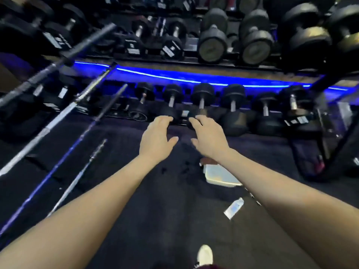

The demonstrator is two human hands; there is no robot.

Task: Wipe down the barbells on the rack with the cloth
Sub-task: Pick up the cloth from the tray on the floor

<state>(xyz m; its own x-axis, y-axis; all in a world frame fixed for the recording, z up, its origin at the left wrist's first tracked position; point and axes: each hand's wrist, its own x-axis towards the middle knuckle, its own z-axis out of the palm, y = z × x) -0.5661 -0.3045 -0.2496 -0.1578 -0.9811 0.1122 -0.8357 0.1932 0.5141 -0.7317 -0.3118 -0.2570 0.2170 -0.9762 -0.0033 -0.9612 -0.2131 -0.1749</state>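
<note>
Both my arms reach forward and down toward the bottom row of black dumbbells [202, 101] on the rack. My left hand [157, 136] and my right hand [207, 136] hover side by side with relaxed fingers, their fingertips at the near ends of two dumbbells; neither hand holds anything. Several long steel barbells [64, 115] lean diagonally at the left. A brownish cloth [208, 162] lies on the floor on a white container [219, 175], partly hidden under my right forearm.
An upper shelf carries bigger dumbbells [254, 43]. A blue light strip [174, 77] runs under it. A small bottle [234, 208] lies on the dark floor mat. The rack's leg [334, 144] stands at the right. My white shoe [205, 255] shows at the bottom.
</note>
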